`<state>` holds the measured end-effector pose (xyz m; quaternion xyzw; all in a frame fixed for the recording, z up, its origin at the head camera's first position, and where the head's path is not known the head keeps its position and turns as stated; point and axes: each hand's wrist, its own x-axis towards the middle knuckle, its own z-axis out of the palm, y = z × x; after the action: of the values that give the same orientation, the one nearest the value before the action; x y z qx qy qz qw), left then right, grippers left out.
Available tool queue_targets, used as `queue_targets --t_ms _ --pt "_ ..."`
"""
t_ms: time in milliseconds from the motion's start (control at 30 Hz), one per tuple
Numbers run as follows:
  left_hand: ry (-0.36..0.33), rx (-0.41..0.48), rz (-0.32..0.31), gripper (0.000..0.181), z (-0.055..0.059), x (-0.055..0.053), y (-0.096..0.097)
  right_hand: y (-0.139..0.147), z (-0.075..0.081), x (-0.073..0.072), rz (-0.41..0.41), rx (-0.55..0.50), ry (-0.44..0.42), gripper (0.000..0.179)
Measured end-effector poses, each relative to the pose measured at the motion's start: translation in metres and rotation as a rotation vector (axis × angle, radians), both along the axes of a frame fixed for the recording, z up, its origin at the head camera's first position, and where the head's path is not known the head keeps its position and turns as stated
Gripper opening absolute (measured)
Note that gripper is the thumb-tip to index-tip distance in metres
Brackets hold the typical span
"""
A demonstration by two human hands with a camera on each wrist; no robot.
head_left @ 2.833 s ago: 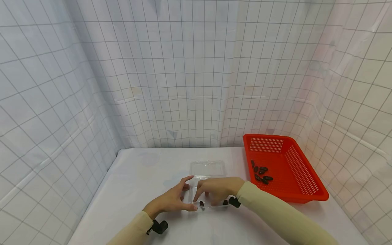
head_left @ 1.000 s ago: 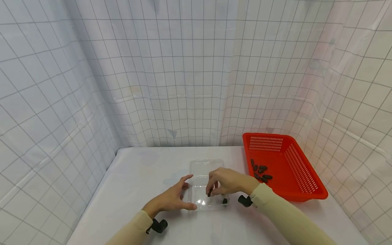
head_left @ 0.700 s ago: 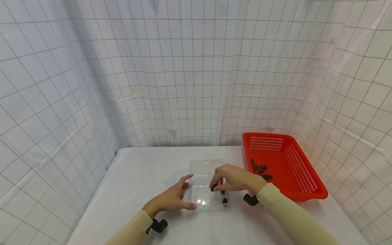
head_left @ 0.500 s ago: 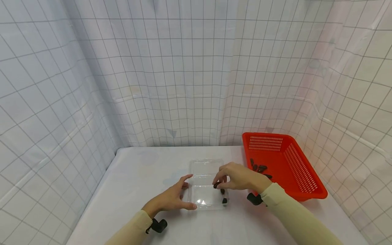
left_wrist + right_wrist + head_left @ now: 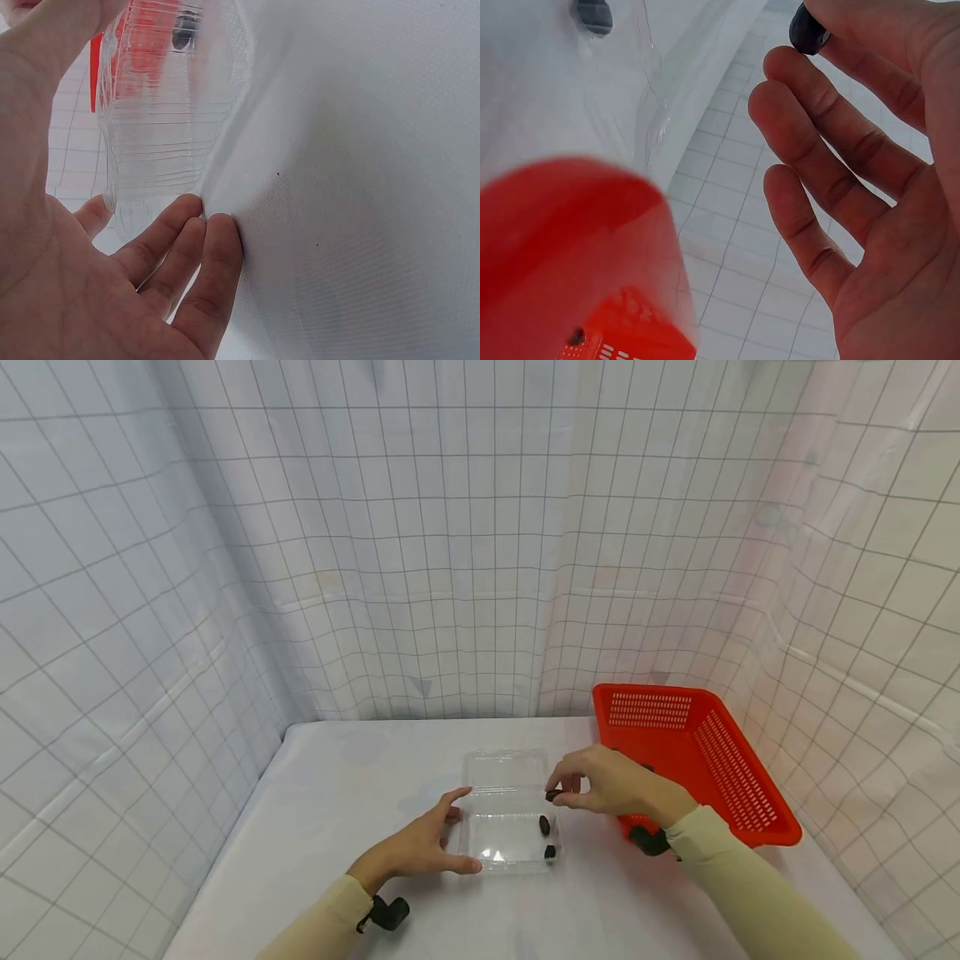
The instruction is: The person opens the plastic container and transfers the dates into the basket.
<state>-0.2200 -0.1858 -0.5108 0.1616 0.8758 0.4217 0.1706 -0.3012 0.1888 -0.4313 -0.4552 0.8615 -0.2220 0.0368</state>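
A clear plastic clamshell box (image 5: 510, 839) lies with its lid (image 5: 506, 768) folded back. Two dark oval dates sit along its right side, one date (image 5: 544, 825) behind the other date (image 5: 550, 852). My right hand (image 5: 611, 781) pinches a third date (image 5: 553, 795) between thumb and fingertip, just off the box's back right corner; its other three fingers (image 5: 791, 124) are spread loosely. My left hand (image 5: 420, 843) rests along the box's left side, thumb at the front corner and index finger by the hinge. In the left wrist view its fingers (image 5: 214, 277) touch the clear wall.
A red perforated basket (image 5: 738, 760) stands to the right, holding several more dates, now mostly hidden by my right hand and forearm. A white cloth covers the table (image 5: 337, 777), with gridded white curtains (image 5: 465, 568) around it.
My right hand has lifted a date from the front left of the box and carried it right and back, toward the basket, uncovering another date inside. The left hand has stayed put.
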Motion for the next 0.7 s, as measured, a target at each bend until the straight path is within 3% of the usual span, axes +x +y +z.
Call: queue_targets --t_ms 533,700 --pt "0.001 0.007 -0.004 0.126 -0.001 0.000 -0.001 0.048 0.003 -0.005 -0.178 -0.038 0.026 0.015" --pt "0.002 0.013 -0.009 0.127 -0.002 -0.001 0.000 0.062 0.003 -0.008 -0.178 -0.060 0.040 0.014"
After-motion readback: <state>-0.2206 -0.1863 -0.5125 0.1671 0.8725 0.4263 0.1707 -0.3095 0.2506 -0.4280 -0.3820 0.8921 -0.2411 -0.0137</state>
